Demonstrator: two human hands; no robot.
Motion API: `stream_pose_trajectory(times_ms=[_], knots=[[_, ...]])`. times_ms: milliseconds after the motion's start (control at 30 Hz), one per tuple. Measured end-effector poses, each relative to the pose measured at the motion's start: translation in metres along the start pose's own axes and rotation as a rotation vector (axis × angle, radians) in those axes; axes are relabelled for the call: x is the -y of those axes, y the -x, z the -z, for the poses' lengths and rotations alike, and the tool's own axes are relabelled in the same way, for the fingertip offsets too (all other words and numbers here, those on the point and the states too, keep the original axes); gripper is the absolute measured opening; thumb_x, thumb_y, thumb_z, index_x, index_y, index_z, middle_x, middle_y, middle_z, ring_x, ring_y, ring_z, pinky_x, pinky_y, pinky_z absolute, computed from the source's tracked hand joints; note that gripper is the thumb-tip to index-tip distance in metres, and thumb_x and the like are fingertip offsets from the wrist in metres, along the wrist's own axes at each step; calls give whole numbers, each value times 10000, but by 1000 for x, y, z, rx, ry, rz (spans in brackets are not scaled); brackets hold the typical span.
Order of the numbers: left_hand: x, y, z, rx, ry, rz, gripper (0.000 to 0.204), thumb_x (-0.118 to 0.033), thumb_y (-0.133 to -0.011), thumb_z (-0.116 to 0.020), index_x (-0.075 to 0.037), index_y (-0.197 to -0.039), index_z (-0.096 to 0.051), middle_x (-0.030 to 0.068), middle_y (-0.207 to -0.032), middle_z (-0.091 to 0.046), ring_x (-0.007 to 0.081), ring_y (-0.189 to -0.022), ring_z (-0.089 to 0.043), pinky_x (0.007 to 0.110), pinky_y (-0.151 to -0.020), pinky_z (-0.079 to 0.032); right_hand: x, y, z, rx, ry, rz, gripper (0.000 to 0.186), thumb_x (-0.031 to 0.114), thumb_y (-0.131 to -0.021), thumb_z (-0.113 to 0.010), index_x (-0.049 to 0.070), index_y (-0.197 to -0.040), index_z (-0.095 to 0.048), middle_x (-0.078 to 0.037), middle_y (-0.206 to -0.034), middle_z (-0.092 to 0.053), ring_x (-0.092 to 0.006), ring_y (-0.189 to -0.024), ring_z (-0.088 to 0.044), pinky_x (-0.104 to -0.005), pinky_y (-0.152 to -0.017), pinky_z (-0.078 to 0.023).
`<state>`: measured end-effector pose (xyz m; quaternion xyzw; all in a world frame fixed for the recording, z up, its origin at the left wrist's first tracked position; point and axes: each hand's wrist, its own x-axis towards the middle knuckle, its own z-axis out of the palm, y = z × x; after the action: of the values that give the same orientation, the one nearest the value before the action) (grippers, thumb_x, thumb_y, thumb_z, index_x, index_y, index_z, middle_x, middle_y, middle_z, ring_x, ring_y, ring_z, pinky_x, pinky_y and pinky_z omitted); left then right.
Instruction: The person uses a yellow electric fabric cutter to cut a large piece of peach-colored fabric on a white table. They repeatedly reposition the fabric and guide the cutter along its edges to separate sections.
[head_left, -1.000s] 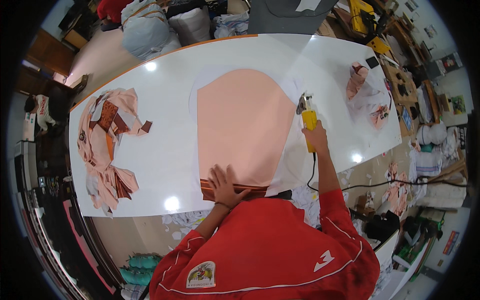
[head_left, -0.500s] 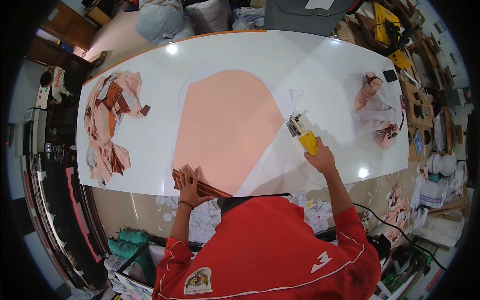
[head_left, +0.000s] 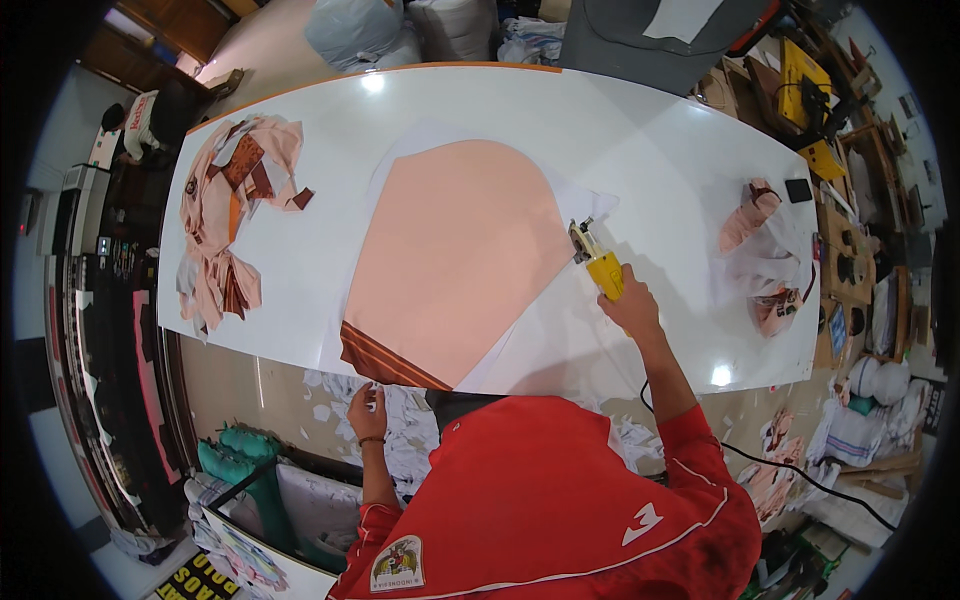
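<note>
My right hand (head_left: pixel 633 308) grips the yellow body of an electric cloth cutter (head_left: pixel 604 272). The cutter's metal head rests at the right edge of a peach fabric panel (head_left: pixel 455 255). This panel has a rounded far end and a brown striped border (head_left: pixel 392 358) along its near edge. Beneath the panel lies white sheet material (head_left: pixel 590 202), showing on both sides. Just off the table's near edge is my left hand (head_left: pixel 367 412), its fingers curled together. Whether anything small sits between those fingers cannot be made out.
Crumpled peach and brown fabric offcuts (head_left: pixel 228 215) lie on the left of the white table (head_left: pixel 330 140); another bundle (head_left: pixel 757 250) lies right. A black cable (head_left: pixel 790 468) trails at lower right. White scraps (head_left: pixel 405 440) litter the floor. Another person (head_left: pixel 140 125) is at far left.
My left hand has left the striped border and drawn back past the table edge, its fingers curling. The cutter in my right hand has shifted slightly against the panel. The whole view has turned a little.
</note>
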<state>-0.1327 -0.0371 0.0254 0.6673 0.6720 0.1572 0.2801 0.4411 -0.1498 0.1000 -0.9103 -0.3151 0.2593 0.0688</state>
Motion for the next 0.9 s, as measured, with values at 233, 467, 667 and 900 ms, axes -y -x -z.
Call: stream_pose_trajectory(times_ms=[233,467,667,900], knots=[[53,35,3,25,-60,178,308,-288,-967,-792,-46,-1156,-782,158,-923,-801,268,-833,-783,399,-783,-620,28,-33,9,9,8,26,620,400,-826,-752,124,-1307,-472,-247,-1047,-730,-469,-973,-737,-570,-809,-596],[97,90,-7,191,-117,393,415,-375,-939,-804,-51,-1196,-773,179,-964,-810,288,-890,-795,411,-832,-616,52,-80,26,12,-5,64,632,387,-825,-771,119,-1326,-493,-242,-1077,-728,-466,-997,-739,-563,-835,-600],[127,120,-13,244,-89,475,445,-410,-953,-777,-53,-1219,-767,173,-970,-812,285,-894,-800,415,-842,-619,68,-126,40,51,45,105,664,396,-825,-779,128,-1360,-491,-239,-1108,-726,-462,-1033,-736,-563,-871,-598],[88,115,-10,237,-94,513,487,-419,-952,-785,-46,-1264,-750,164,-997,-814,249,-865,-803,386,-814,-613,88,-172,60,82,118,195,727,404,-821,-779,147,-1424,-467,-259,-1143,-713,-467,-1062,-727,-562,-894,-592]])
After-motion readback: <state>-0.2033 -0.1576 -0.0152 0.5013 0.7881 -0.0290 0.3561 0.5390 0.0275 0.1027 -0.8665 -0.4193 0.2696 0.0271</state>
